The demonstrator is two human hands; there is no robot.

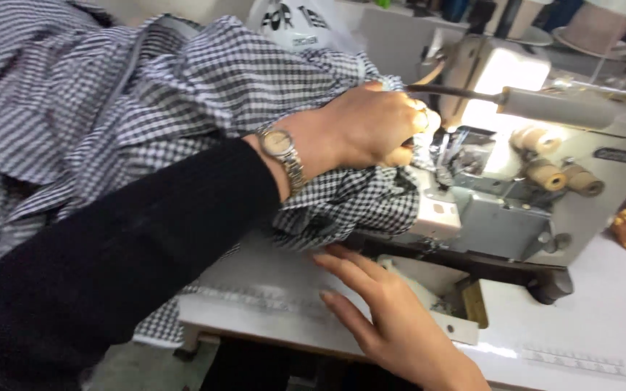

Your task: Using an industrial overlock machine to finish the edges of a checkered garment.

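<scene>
My left hand [371,127] pinches the checked fabric [204,87] at twelve o'clock, beside the sewing machine [516,188]. My right hand [393,318] lies flat at six, fingers together.

Fabric [182,94] left of sewing machine [516,195]

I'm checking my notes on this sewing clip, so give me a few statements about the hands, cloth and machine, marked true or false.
1. The left hand grips checked fabric at the sewing machine. True.
2. The right hand holds scissors. False: it lies flat, open, on the white table.
3. A wristwatch sits on the left wrist. True.
4. The fabric is plain red. False: black-and-white check.
</scene>
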